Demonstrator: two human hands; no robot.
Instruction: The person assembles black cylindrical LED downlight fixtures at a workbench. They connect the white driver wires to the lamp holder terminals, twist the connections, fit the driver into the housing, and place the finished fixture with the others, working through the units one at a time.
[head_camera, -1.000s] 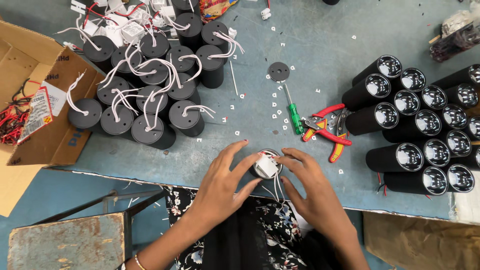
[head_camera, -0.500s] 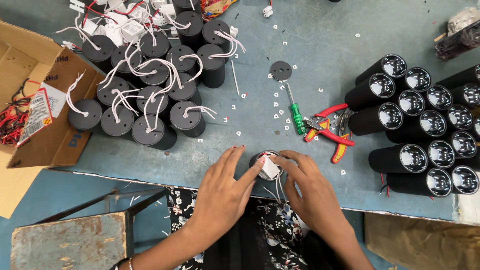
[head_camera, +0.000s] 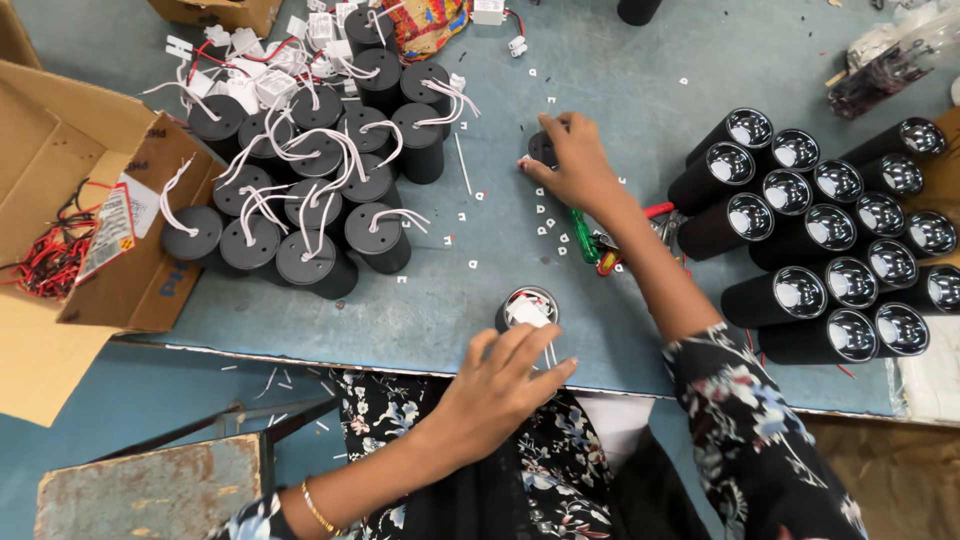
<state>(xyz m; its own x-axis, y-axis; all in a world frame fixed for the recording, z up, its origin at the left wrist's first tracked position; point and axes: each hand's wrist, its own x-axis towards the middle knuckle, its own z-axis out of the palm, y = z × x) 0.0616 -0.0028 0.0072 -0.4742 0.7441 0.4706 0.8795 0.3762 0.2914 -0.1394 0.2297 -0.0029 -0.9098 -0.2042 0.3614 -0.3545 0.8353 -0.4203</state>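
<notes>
- Your left hand (head_camera: 505, 375) was curled around the black cylinder housing (head_camera: 527, 310) at the near edge of the worktop (head_camera: 700, 60), fingers wrapped on its side wall, holding it upright with its open end up.
- Inside that open end sat a small white driver block (head_camera: 524, 311) with thin white leads trailing down toward your palm.
- Your right hand (head_camera: 572, 160) was stretched out toward the middle of the worktop, fingertips pinched on a small black round cap (head_camera: 541, 147); whether it was lifted or only touched I cannot tell.
- The housing looked like a rigid, smooth-walled shell, likely light for its bulk and a little slick; the side wall was the safe place to grip it, as you did. The leads looked thin and easy to snag or pull loose, so they were no handle.
- The cap looked thin, stiff and very light, best taken by its rim with the fingertips.
- A green-handled screwdriver (head_camera: 583, 236) and red-handled pliers (head_camera: 640, 225) lay just behind your right forearm.
- Finished black lamps (head_camera: 830, 240) lay stacked along the right edge; upright housings with white leads (head_camera: 300, 180) crowded the far left corner beside an open cardboard box (head_camera: 70, 250).
- Compared with half a second earlier, both hands had been closed together over the housing at the near edge; now only the left one held it, and the right had gone out to the cap, which had lain alone by the screwdriver.
</notes>
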